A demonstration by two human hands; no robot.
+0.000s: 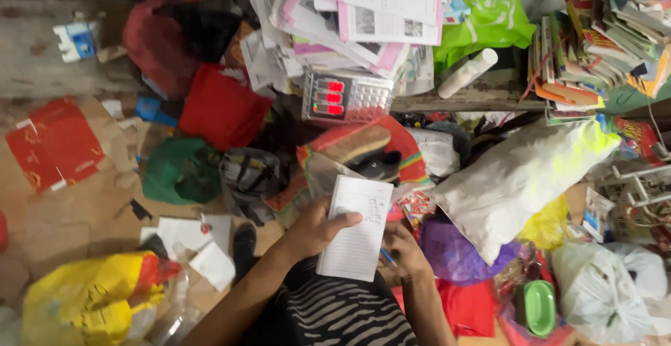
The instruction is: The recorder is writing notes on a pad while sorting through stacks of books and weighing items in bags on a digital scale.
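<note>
- The left hand point(314, 228) is closed on a small white lined notepad point(356, 226), thumb across its left edge, holding it up over the person's lap.
- The right hand point(405, 250) is closed around a blue pen point(388, 256), just beside the notepad's lower right corner.
- Beyond the notepad, a grey electronic weighing scale with red lit digits point(346, 97) sits at the front edge of a cluttered surface point(489, 94).
- A loose pile of white and pink printed papers point(363, 10) lies behind the scale.
- A white plastic cylinder bottle point(467, 73) rests on the surface, right of the scale.
- A stack of colourful books point(594, 45) fills the right end of the surface.
- A bulging white sack point(517, 178) lies on the floor, right of the notepad.
- A green plastic bag point(180, 171) and a red bag point(222, 108) lie on the floor to the left.
</note>
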